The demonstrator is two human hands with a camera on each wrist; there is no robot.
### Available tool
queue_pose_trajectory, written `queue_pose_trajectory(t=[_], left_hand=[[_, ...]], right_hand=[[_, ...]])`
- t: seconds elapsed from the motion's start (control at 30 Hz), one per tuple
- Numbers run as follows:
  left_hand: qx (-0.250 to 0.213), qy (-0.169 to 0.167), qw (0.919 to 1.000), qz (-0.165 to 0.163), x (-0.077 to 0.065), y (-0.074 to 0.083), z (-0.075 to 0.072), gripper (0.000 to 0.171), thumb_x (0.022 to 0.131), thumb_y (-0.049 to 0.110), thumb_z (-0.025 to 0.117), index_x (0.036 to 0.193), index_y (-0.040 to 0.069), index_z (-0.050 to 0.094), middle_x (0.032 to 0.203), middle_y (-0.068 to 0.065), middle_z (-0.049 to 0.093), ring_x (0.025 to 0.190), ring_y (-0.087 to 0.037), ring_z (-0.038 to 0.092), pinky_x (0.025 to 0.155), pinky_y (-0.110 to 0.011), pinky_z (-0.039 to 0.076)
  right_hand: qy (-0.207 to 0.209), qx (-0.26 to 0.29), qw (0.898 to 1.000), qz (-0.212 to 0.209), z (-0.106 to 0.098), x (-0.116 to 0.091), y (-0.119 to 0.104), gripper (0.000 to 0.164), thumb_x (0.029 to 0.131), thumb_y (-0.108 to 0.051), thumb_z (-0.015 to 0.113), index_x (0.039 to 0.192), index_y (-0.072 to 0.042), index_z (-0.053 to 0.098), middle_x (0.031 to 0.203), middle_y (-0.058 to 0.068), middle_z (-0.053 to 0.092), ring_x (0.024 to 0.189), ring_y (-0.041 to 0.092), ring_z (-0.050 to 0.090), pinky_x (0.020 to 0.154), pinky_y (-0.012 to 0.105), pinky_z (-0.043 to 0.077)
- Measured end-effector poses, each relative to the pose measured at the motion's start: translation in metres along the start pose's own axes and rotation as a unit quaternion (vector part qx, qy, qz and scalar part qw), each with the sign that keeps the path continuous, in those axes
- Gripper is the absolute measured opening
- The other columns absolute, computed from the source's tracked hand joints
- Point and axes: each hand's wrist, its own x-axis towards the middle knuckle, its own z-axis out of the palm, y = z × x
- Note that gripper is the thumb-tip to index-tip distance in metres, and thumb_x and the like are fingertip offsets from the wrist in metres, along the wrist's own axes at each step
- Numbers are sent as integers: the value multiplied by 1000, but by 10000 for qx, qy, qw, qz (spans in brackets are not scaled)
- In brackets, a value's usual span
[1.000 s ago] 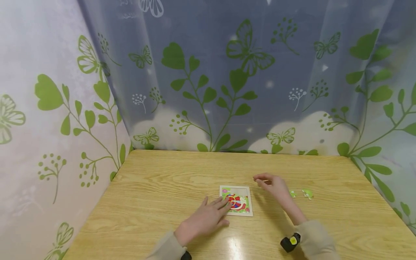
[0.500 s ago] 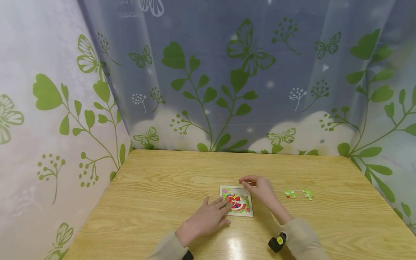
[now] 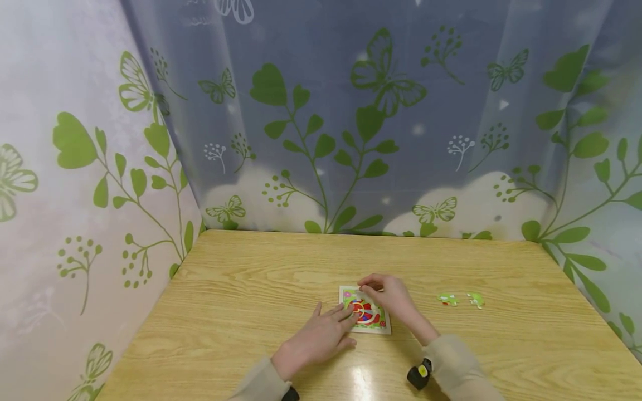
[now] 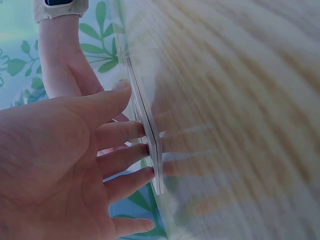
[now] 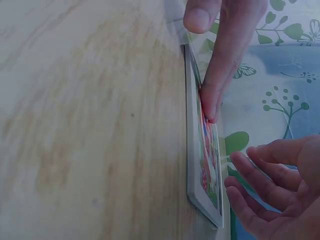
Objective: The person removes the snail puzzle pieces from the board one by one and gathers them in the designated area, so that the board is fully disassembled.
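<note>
A small jigsaw puzzle in a pale square frame (image 3: 388,328) lies on the table, its picture mostly red and green. My left hand (image 3: 321,336) rests on its left side, fingers stretched out and fingertips on the picture; the left wrist view shows these fingers (image 4: 125,162) at the frame's edge. Over the far edge of the puzzle is my right hand (image 3: 393,298), thumb and forefinger brought together as in a pinch on a small puzzle piece, which the fingers mostly hide. In the right wrist view its other fingers (image 5: 250,205) are loosely bent beside the frame.
Two loose green puzzle pieces lie to the right, one piece (image 3: 448,299) nearer the right hand and another piece (image 3: 474,300) beyond it. The wooden table (image 3: 241,278) meets a leaf-printed curtain (image 3: 321,139) at the back and sides.
My right hand has moved left from the table beside the puzzle to over its far part, uncovering the nearer loose piece. The left hand has stayed on the puzzle.
</note>
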Motion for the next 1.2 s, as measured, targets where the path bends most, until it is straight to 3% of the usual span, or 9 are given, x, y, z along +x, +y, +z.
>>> queue_pose_trajectory(t=[0.17, 0.6, 0.87, 1.2], left_hand=[[58, 48, 10000, 31, 0, 0, -1, 59, 102, 45, 55, 152, 16, 48, 159, -3, 41, 146, -24, 40, 115, -65, 32], [74, 83, 9999, 33, -1, 1, -2, 58, 101, 45, 56, 151, 16, 49, 158, -3, 42, 146, -25, 41, 114, -66, 32], [64, 24, 10000, 15, -1, 1, -2, 58, 102, 45, 54, 152, 16, 48, 159, -3, 41, 147, -24, 39, 115, -65, 31], [59, 42, 10000, -16, -1, 2, -3, 59, 101, 46, 55, 152, 16, 48, 159, -3, 41, 146, -25, 41, 114, -66, 31]], right_hand=[[-22, -120, 9999, 1, 6, 1, -1, 12, 95, -13, 71, 105, -9, 77, 97, 4, 77, 83, 16, 70, 69, 28, 57], [-196, -114, 9997, 40, 12, -1, -6, 16, 95, -11, 70, 108, -5, 75, 98, 7, 77, 84, 18, 71, 73, 32, 60], [-227, -308, 9991, 200, 14, -2, -11, 23, 93, -11, 72, 116, -5, 75, 95, 3, 74, 82, 13, 64, 66, 27, 54], [-224, -690, 9974, 5, 18, 0, -9, 25, 88, -7, 76, 112, -5, 77, 88, -1, 68, 76, 11, 58, 65, 28, 50]])
